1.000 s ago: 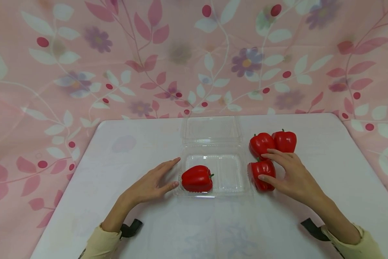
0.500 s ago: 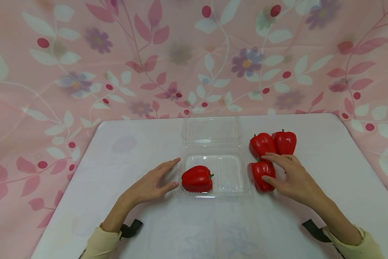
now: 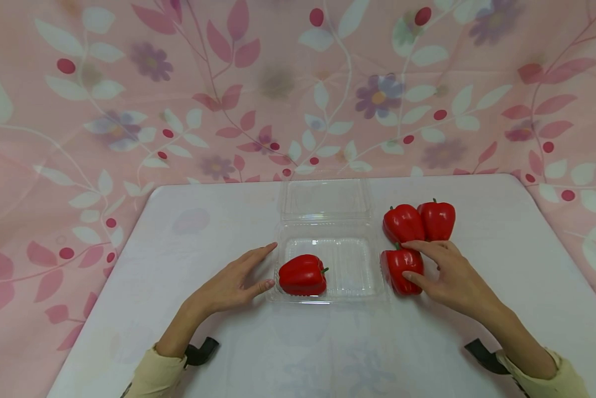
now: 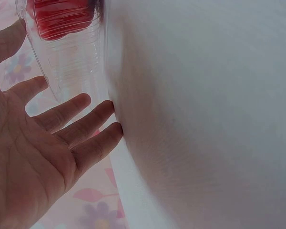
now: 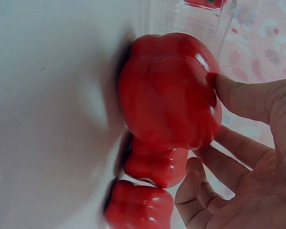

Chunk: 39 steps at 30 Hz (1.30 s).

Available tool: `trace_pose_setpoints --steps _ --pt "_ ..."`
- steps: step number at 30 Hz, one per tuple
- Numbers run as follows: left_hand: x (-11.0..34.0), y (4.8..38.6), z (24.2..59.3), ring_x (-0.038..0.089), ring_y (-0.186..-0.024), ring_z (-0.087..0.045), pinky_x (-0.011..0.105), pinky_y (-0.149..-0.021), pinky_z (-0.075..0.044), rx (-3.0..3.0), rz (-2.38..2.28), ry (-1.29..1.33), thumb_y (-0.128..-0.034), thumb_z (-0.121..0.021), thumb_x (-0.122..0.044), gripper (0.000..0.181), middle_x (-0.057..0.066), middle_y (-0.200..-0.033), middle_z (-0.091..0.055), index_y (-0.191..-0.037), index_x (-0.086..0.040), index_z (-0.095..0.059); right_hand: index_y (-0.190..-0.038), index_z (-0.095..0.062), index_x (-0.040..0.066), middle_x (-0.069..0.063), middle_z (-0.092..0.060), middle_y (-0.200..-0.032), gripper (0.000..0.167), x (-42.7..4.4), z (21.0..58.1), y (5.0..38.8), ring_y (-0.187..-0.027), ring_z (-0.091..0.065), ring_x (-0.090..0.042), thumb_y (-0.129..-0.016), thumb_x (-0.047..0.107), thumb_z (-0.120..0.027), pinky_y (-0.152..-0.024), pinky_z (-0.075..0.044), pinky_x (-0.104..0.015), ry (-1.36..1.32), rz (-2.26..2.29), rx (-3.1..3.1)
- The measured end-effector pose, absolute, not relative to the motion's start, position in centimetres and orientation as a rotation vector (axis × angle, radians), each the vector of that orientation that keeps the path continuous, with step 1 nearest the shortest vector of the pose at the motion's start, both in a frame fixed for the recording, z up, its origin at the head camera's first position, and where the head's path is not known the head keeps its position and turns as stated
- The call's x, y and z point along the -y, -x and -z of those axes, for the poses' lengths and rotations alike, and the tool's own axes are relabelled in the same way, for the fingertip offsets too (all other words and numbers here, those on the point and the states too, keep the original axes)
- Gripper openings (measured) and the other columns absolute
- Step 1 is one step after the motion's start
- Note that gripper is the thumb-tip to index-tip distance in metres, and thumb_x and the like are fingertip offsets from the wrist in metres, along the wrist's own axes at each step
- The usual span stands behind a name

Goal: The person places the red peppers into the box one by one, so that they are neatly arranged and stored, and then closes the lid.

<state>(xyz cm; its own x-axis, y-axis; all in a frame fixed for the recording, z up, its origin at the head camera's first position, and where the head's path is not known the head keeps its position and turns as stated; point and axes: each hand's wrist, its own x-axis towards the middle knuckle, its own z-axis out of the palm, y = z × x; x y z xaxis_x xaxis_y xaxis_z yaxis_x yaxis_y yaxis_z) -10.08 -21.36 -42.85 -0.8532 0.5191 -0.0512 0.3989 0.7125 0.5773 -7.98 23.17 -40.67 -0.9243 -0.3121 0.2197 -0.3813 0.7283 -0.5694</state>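
A clear plastic container (image 3: 353, 296) lies with its lid folded back, and a red pepper (image 3: 303, 275) rests on its side in the left part. At the container's left edge, the left hand (image 3: 228, 284) has spread fingers; the left wrist view shows its bare palm (image 4: 33, 157). Just right of the container is another red pepper (image 3: 402, 271). The right hand (image 3: 454, 276) has thumb and fingers around that pepper; in the right wrist view the thumb touches the near pepper (image 5: 169, 90), with the hand (image 5: 248, 157) beside it.
Two more red peppers, one (image 3: 402, 223) beside the other (image 3: 437, 219), stand behind the right hand. The container's open lid (image 3: 325, 199) extends towards the table's back edge. A flowered pink cloth (image 3: 278, 83) hangs behind the white table (image 3: 228, 215).
The right hand's fingers have drawn back from the rear peppers to the top of the front one, and the thumb has shifted slightly right. The left hand has stayed in place.
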Motion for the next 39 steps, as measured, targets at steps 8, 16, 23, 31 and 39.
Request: trace_pose_setpoints --steps 8,16,23,31,39 --pt "21.29 10.0 42.7 0.021 -0.14 -0.036 0.057 -0.102 -0.042 -2.709 -0.842 -0.724 -0.0906 -0.058 -0.059 0.078 -0.003 -0.154 -0.037 -0.156 -0.03 -0.028 -0.128 -0.061 0.012 -0.01 -0.061 -0.117 0.069 -23.42 40.6 7.97 -0.107 -0.049 -0.029 -0.066 0.019 -0.092 -0.064 -0.055 -0.04 -0.578 -0.939 2.82" --pt "21.35 10.0 42.76 0.021 -0.14 -0.036 0.058 -0.101 -0.042 -2.716 -0.834 -0.727 -0.0909 -0.058 -0.059 0.078 -0.003 -0.154 -0.036 -0.157 -0.032 -0.027 -0.127 -0.063 0.012 -0.01 -0.064 -0.118 0.069 -23.69 40.49 7.96 -0.106 -0.05 -0.03 -0.067 0.027 -0.092 -0.068 -0.056 -0.049 -0.549 -0.915 2.839" --pt "21.37 10.02 42.88 0.022 -0.139 -0.037 0.059 -0.101 -0.042 -2.716 -0.834 -0.723 -0.0909 -0.057 -0.06 0.077 -0.003 -0.154 -0.037 -0.157 -0.034 -0.026 -0.127 -0.063 0.01 -0.012 -0.064 -0.117 0.069 -23.76 40.71 7.86 -0.106 -0.049 -0.032 -0.068 0.034 -0.091 -0.07 -0.056 -0.055 -0.498 -0.893 2.852" --pt "21.36 10.04 42.89 0.022 -0.14 -0.036 0.058 -0.101 -0.041 -2.715 -0.833 -0.731 -0.0913 -0.057 -0.06 0.077 -0.002 -0.154 -0.036 -0.157 -0.033 -0.026 -0.128 -0.062 0.011 -0.011 -0.061 -0.113 0.073 -23.69 40.91 7.81 -0.103 -0.048 -0.031 -0.068 0.043 -0.089 -0.067 -0.056 -0.053 -0.427 -0.786 2.899" --pt "21.34 10.06 42.95 0.022 -0.14 -0.036 0.059 -0.101 -0.042 -2.719 -0.822 -0.724 -0.091 -0.057 -0.06 0.077 -0.002 -0.154 -0.037 -0.157 -0.033 -0.026 -0.131 -0.061 0.012 -0.013 -0.06 -0.112 0.079 -23.72 40.49 7.69 -0.101 -0.048 -0.031 -0.068 0.052 -0.087 -0.064 -0.056 -0.051 -0.399 -0.746 2.966"
